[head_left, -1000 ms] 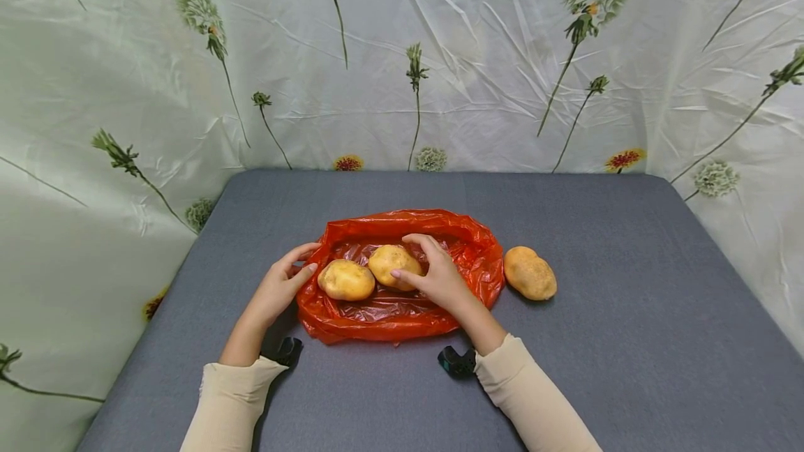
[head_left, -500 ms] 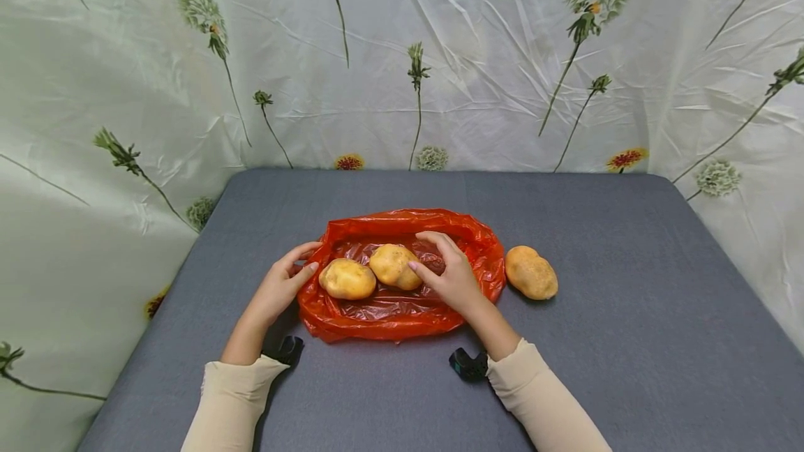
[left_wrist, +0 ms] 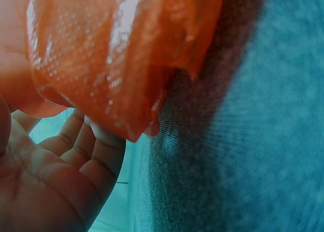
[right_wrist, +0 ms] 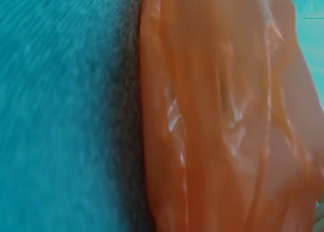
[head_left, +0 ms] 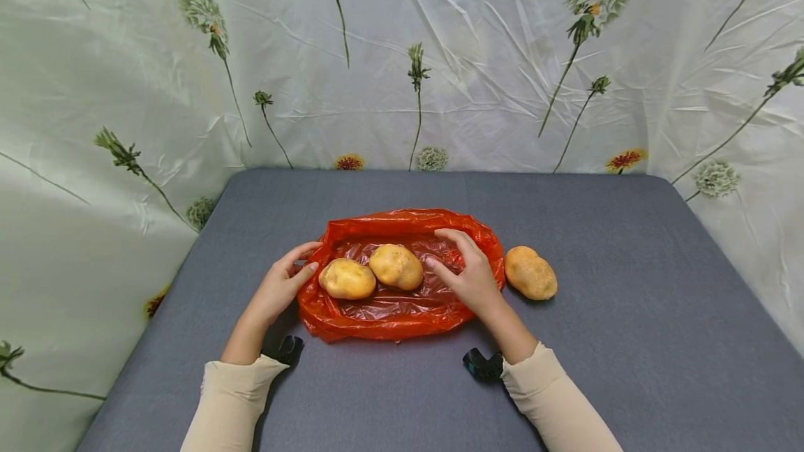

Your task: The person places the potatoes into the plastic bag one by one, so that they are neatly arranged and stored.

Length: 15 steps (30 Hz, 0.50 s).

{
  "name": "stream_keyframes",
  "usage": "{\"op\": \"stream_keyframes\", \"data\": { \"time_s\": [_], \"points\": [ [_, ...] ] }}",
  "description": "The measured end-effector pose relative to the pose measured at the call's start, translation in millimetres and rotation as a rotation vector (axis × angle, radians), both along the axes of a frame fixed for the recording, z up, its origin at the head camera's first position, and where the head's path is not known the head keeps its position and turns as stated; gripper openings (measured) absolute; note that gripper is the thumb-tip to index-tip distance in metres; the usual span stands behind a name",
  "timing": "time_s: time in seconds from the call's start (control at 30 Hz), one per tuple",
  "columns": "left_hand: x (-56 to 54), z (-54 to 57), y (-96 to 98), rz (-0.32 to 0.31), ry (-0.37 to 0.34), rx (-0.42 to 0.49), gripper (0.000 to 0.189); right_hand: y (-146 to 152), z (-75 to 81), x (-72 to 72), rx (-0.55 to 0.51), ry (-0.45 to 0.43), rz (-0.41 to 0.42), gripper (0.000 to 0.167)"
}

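Spanning the lower frame, a grey table point(head_left: 628, 340) bears a wide-mouthed red bag point(head_left: 383, 329) at centre; the left hand point(head_left: 275, 290), thumb and fingers parted, touches its left rim, while the right hand point(head_left: 472, 277), spread wide and empty, is over its right half. Two potatoes point(head_left: 396, 267) lie inside, a third potato point(head_left: 530, 273) outside at right; light left-hand steadying and a clear right-hand lift should best leave the pair undisturbed.

Pale cream on both arms here: left sleeve point(head_left: 227, 410), its cuff point(head_left: 254, 370) softly creased, and a matching right sleeve point(head_left: 562, 407), wrinkled too! Black gear at each wrist: a notched left wrist piece point(head_left: 283, 353), a curved right wrist piece point(head_left: 485, 368), small greenish mark showing.
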<state>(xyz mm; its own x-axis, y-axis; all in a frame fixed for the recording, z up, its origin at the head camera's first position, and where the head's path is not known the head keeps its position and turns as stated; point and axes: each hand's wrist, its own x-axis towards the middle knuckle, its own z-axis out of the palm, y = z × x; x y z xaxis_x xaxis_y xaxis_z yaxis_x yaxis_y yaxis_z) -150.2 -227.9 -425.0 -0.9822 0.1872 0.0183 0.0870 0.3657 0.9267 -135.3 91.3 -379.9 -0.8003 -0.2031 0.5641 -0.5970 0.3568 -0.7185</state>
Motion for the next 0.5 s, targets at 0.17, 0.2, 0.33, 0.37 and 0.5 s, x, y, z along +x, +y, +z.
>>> {"op": "stream_keyframes", "data": {
  "time_s": [0.17, 0.2, 0.33, 0.37, 0.5],
  "points": [
    [0.2, -0.7, -0.2, -0.004, 0.007, 0.003, 0.041, 8, 0.9, 1.8, 0.012, 0.024, -0.012, 0.044],
    [0.3, -0.7, -0.3, -0.005, 0.007, 0.004, 0.041, 10, 0.4, 2.0, 0.009, 0.030, -0.012, 0.044],
    [0.0, -1.1, -0.1, -0.004, 0.004, 0.004, 0.041, 19, -2.6, 2.6, 0.005, 0.047, -0.021, 0.044],
    [0.0, -1.0, -0.1, -0.002, 0.004, 0.002, 0.041, 21, -3.1, 3.1, 0.005, 0.046, -0.022, 0.044],
    [-0.2, -0.9, 0.0, 0.001, 0.002, 0.001, 0.041, 26, -4.9, 4.8, 0.009, 0.030, -0.035, 0.044]
  ]
}}
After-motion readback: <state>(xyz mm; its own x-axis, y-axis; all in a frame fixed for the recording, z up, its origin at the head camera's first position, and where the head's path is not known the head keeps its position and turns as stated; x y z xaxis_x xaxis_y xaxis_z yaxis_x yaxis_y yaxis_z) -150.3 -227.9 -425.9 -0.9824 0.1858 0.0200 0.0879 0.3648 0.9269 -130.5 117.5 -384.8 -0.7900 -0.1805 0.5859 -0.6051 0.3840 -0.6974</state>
